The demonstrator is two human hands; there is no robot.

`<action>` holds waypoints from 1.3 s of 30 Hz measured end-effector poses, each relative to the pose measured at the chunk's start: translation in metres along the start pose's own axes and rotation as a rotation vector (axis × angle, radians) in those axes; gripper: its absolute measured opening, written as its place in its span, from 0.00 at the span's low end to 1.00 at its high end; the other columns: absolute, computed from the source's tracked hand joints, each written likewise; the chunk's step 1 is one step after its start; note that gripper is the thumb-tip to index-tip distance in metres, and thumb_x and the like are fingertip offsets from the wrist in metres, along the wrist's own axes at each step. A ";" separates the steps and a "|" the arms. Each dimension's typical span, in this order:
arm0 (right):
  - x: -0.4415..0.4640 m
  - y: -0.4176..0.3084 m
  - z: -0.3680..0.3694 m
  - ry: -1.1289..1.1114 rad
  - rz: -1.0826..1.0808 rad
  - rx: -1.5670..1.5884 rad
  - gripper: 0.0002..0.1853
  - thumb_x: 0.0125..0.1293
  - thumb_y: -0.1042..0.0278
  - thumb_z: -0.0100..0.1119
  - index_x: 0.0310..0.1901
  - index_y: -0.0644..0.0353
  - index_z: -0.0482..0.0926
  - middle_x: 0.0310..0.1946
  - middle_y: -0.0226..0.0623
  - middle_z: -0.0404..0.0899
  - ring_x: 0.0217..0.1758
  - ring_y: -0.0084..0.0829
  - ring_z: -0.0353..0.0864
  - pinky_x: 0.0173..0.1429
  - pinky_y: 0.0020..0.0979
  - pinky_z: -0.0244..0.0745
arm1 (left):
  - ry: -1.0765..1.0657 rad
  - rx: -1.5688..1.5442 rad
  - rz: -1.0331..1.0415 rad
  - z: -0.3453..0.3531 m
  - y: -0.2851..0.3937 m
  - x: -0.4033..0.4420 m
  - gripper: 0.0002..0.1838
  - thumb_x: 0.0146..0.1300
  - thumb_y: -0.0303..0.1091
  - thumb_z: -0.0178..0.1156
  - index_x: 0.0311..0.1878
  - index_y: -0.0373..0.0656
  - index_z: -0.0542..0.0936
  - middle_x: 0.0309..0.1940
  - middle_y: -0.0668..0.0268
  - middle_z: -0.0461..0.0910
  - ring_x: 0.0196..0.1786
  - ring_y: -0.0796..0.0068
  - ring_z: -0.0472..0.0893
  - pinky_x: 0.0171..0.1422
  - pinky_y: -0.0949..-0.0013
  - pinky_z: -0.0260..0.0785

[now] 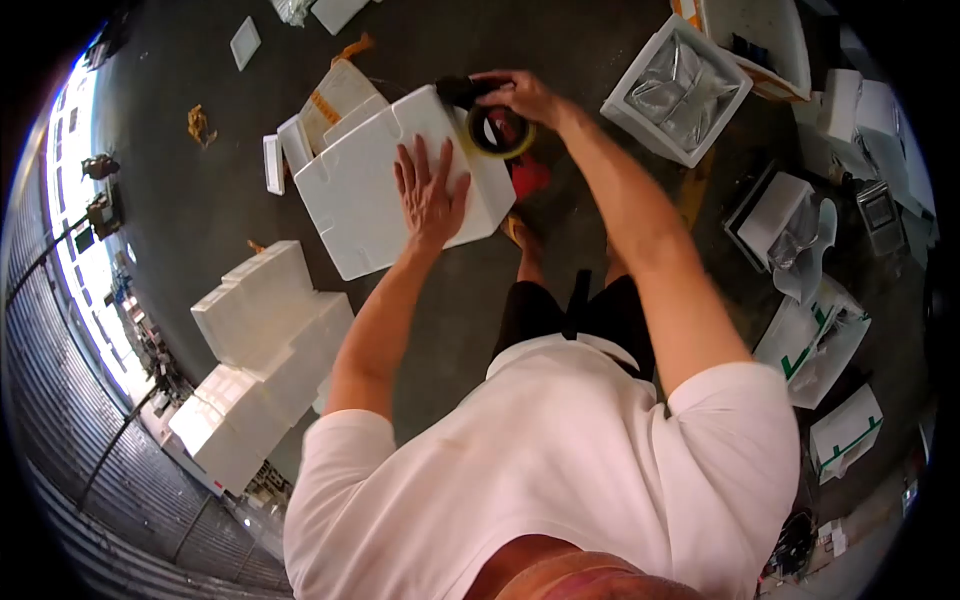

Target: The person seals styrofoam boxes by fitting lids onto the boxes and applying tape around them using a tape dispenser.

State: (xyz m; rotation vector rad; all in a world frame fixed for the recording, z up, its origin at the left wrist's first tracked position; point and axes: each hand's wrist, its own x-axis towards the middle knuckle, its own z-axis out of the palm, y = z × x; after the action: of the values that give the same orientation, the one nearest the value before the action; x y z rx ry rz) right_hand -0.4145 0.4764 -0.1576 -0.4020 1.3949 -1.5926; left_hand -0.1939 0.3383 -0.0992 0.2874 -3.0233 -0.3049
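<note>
A white foam box (350, 210) with its lid on stands in front of me. My left hand (432, 195) lies flat on the lid with its fingers spread. At the box's right edge, my right hand (515, 98) is wrapped around a tape dispenser (462, 92) with a black top. A large roll of tape (502, 132) with a yellowish rim sits in the dispenser, against the side of the box. Part of the dispenser is hidden behind my fingers.
An open foam box (690, 150) with silvery lining lies to the right. Stacked white foam boxes (262, 350) stand at the left. More foam pieces (815, 340) with green tape lie at the far right. A crumpled brown scrap (200, 126) is on the floor.
</note>
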 end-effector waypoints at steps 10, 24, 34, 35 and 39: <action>-0.137 0.026 0.028 -0.037 -0.005 -0.120 0.27 0.58 0.71 0.69 0.61 0.61 0.77 0.56 0.38 0.80 0.57 0.28 0.76 0.63 0.32 0.71 | 0.137 0.010 -0.458 0.016 -0.001 0.078 0.32 0.70 0.57 0.46 0.75 0.57 0.62 0.77 0.46 0.48 0.78 0.36 0.42 0.79 0.42 0.34; -0.107 0.027 0.023 -0.306 -0.008 -0.248 0.27 0.56 0.70 0.69 0.60 0.58 0.78 0.53 0.36 0.82 0.56 0.30 0.78 0.62 0.30 0.71 | 0.125 0.016 -0.324 -0.004 -0.033 0.019 0.31 0.69 0.52 0.50 0.74 0.55 0.64 0.76 0.48 0.52 0.78 0.39 0.47 0.79 0.45 0.38; -0.040 0.010 0.024 0.113 -0.096 0.095 0.25 0.61 0.71 0.66 0.60 0.61 0.77 0.46 0.38 0.84 0.47 0.22 0.80 0.52 0.25 0.75 | 0.052 -0.006 -0.032 -0.003 -0.013 0.024 0.34 0.67 0.54 0.52 0.74 0.56 0.63 0.76 0.46 0.51 0.77 0.34 0.45 0.79 0.43 0.36; -0.024 0.008 0.020 0.060 -0.079 0.097 0.25 0.61 0.69 0.66 0.61 0.61 0.77 0.43 0.37 0.85 0.46 0.22 0.81 0.52 0.25 0.75 | 0.050 0.043 -0.089 -0.001 -0.012 0.024 0.33 0.66 0.53 0.55 0.74 0.59 0.64 0.76 0.47 0.51 0.77 0.35 0.46 0.79 0.43 0.37; -0.073 0.021 0.024 -0.067 -0.111 -0.109 0.27 0.61 0.73 0.65 0.63 0.58 0.75 0.43 0.35 0.83 0.39 0.23 0.82 0.46 0.26 0.78 | 0.123 -0.023 -0.251 0.005 -0.009 0.051 0.33 0.67 0.57 0.52 0.74 0.60 0.64 0.77 0.49 0.50 0.78 0.40 0.45 0.79 0.44 0.35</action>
State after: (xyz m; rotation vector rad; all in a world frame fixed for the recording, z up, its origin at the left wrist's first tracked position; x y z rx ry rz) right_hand -0.3518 0.5228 -0.1454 -0.6015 1.4325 -1.5813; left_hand -0.2430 0.3205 -0.1019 0.6606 -2.8608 -0.3258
